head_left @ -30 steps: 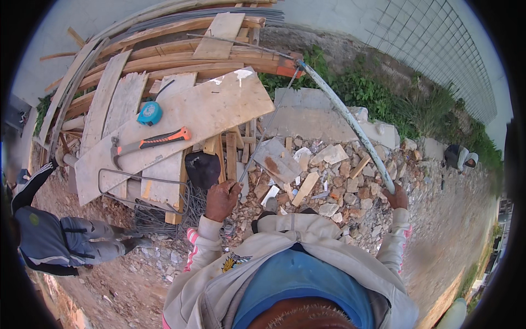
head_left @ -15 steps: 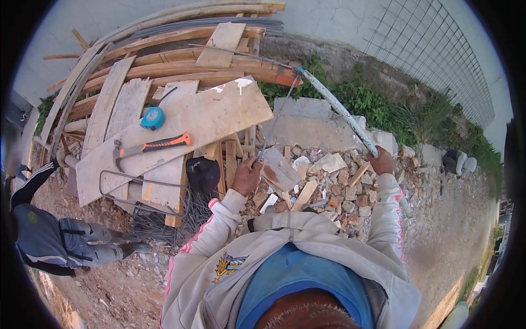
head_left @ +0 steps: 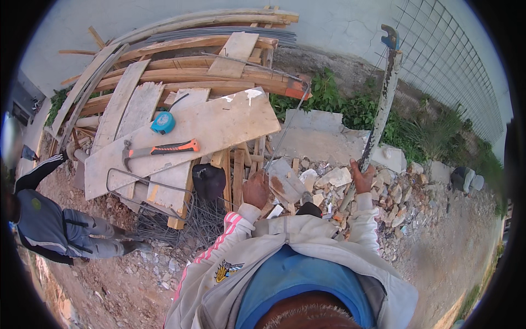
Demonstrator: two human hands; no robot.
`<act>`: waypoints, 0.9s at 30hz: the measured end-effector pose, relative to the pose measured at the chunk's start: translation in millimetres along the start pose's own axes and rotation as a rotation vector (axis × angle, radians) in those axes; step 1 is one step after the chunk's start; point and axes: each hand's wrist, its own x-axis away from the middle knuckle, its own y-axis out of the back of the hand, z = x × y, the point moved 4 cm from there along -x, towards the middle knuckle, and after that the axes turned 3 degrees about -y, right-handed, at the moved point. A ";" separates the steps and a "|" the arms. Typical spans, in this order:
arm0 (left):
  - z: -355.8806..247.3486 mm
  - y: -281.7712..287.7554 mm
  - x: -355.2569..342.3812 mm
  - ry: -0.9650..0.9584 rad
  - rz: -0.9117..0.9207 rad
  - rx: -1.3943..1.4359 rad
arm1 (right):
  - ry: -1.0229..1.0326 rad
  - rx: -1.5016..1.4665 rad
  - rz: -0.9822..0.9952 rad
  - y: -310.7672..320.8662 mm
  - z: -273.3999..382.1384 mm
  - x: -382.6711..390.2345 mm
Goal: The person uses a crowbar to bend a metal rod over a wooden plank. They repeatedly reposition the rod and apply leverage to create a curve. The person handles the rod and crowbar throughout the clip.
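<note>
A co-worker (head_left: 50,226) in a grey top with dark, striped sleeves stands left of a wide pale board (head_left: 235,122), one arm stretched toward the lumber. Beyond the board, long timbers (head_left: 181,75) lie stacked along a pale wall (head_left: 329,33). On the board itself rest a claw hammer (head_left: 171,147) with an orange-and-black grip and, just behind it, a round turquoise tape measure (head_left: 163,123). A tangle of wire (head_left: 164,223) lies on the ground below the board's near edge, and a dark, cap-like item (head_left: 209,182) sits close beside that edge.

Near the board's right end, on its near side, the person's left hand (head_left: 256,189) is closed around the lower end of a thin metal rod (head_left: 286,129). The rod slants up past the board's right end to a bend at the orange-painted tip of a timber. Farther right of the board, the right hand (head_left: 362,176) grips a worn, pale pipe (head_left: 382,107) near its lower end, fingers wrapped about it. The pipe tilts upward, well apart from the board, its blue hooked head (head_left: 390,37) uppermost. Broken rubble (head_left: 392,203) covers the ground right of the board; wire mesh (head_left: 449,60) leans against the wall at far right.
</note>
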 end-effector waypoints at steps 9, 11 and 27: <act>-34.5 34.8 -12.7 0.098 0.049 0.003 | 0.035 -0.270 0.054 -43.6 30.4 -45.4; 2.4 -11.6 10.6 0.104 -0.110 -0.034 | 0.068 -0.352 0.125 -62.2 24.5 -69.7; -175.1 58.9 -16.8 0.271 -0.203 -0.267 | 0.004 -0.255 0.512 -55.6 10.8 -187.2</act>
